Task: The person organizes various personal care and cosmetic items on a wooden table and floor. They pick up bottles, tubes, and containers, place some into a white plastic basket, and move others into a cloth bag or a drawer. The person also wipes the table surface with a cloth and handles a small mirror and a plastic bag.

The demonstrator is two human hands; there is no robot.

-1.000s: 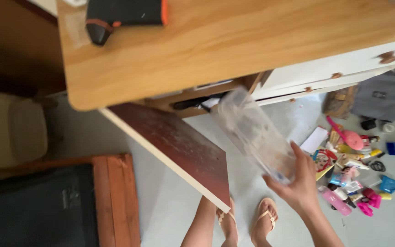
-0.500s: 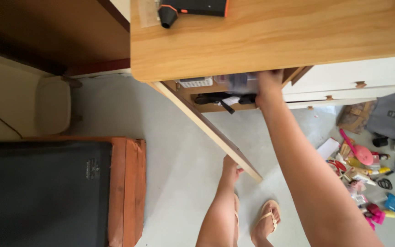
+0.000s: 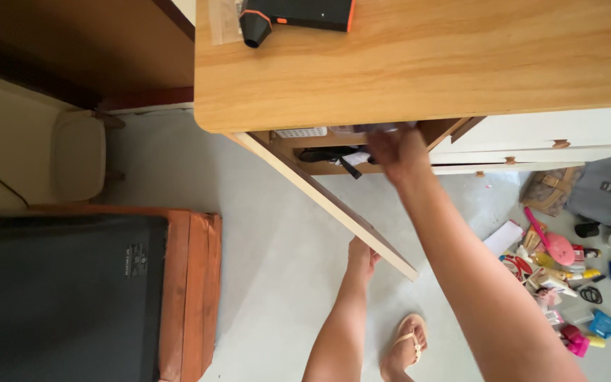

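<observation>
Your right hand (image 3: 397, 152) has slid lower at the open cabinet (image 3: 334, 152); its grip is hidden, so I cannot tell. Keep your wrist beneath the wooden tabletop (image 3: 426, 64); your left hand (image 3: 362, 256) steadies the door (image 3: 327, 201).

Right arm stretched forward and up from lower right, elbow nearly straight, forearm bare. Right hand (image 3: 399, 152) raised at the end of it, back of the hand showing, fingers curled forward and partly hidden, so grip unclear. Left hand out of sight. Bare legs below, standing.
</observation>
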